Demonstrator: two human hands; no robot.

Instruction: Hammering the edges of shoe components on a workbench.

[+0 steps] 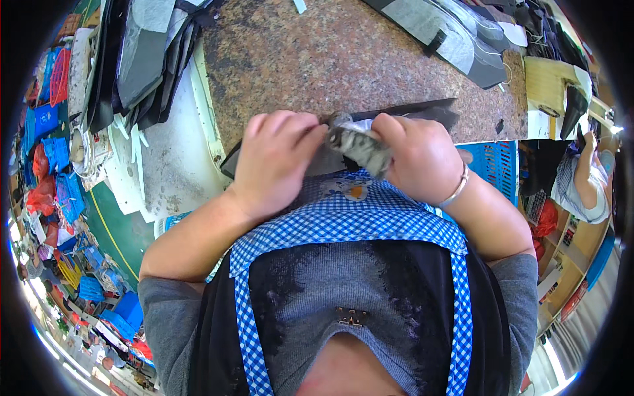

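Note:
My left hand [274, 162] is closed at the near edge of the tabletop, its fingers curled over a dark flat sheet piece [429, 111]. That piece lies along the table edge and runs out on both sides of my hands. In my right hand [426, 158], the fingers wrap round a worn, mottled grey tool [363, 150] with a rounded end. The tool's rounded end is beside my left fingertips, over the sheet piece. Motion blur hides its exact kind. Both hands are just in front of my blue checked apron [356, 214].
The brown speckled tabletop [284, 59] stretches ahead. Stacks of grey and black cut pieces lie at the far left [142, 59] and far right [449, 36]. A blue basket [498, 168] stands below the right edge. Another person's arm [584, 168] shows at far right.

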